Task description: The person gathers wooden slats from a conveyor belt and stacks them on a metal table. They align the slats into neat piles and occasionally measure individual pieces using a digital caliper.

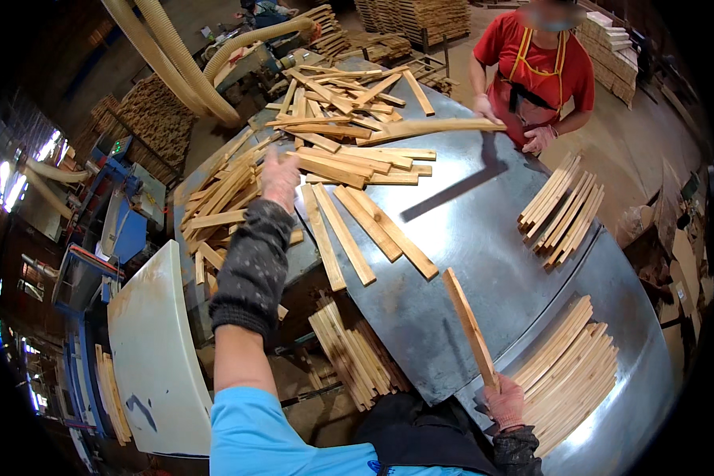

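My right hand (505,402), in a pinkish glove, is closed round the lower end of a wooden slat (470,329), which tilts up and away to the left over the metal table. Beside that hand lies a neat row of slats (571,377). My left arm stretches forward in a dark speckled sleeve cover. At its end my left hand (279,178) is at the edge of a jumbled heap of slats (222,186), fingers apart, with no slat visibly gripped. Several loose slats (357,226) lie just right of it on the table.
A co-worker in a red shirt (496,71) stands across the metal table (484,214), holding a long board (432,127). Another row of slats (562,210) sits at the right. Stacked slats (349,353) show below the table edge; a pale panel (159,357) stands left.
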`<state>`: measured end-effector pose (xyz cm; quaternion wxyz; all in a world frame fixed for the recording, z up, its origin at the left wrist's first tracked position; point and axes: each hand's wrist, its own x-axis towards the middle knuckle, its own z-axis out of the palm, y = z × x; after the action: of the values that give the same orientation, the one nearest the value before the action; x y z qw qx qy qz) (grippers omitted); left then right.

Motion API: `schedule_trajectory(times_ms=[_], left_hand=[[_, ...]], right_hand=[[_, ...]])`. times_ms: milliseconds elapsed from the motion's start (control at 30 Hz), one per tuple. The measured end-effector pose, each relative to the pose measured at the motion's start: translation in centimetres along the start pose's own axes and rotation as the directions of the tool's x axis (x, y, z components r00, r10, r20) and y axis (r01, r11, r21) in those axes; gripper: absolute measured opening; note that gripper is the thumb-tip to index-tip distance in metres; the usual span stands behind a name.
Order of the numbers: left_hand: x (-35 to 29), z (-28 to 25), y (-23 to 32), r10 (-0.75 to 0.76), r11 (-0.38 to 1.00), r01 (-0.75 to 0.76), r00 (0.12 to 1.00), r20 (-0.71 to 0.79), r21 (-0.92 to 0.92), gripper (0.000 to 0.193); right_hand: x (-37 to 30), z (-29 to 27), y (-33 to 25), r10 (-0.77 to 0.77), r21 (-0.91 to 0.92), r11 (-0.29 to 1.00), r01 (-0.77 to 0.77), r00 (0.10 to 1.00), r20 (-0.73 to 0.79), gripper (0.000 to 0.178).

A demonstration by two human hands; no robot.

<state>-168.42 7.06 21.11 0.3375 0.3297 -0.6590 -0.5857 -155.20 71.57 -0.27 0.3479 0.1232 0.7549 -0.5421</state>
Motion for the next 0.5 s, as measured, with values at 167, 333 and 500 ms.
schedule_trajectory(times_ms=[167, 333, 500], left_hand=[[2.5, -1.5, 1.5, 0.047, 0.956, -0.032, 0.998, -0.044, 0.29, 0.072], [-4.8, 2.2, -6.3, -0.188, 0.982, 0.18, 0.944, 0.272, 0.054, 0.057], [-19.1, 7.3, -14.3, -0.36, 0.913, 0.404, 0.736, 0.574, 0.055, 0.052]], right_hand=[[2.1, 0.8, -0.9, -0.275, -0.352, 0.903, 0.245, 0.961, -0.035, 0.048], [-1.5, 2.3, -9.6, -0.128, -0.427, 0.899, 0.095, 0.99, -0.05, 0.045], [0.8, 1.1, -3.9, -0.22, -0.489, 0.862, 0.134, 0.968, -0.122, 0.05]])
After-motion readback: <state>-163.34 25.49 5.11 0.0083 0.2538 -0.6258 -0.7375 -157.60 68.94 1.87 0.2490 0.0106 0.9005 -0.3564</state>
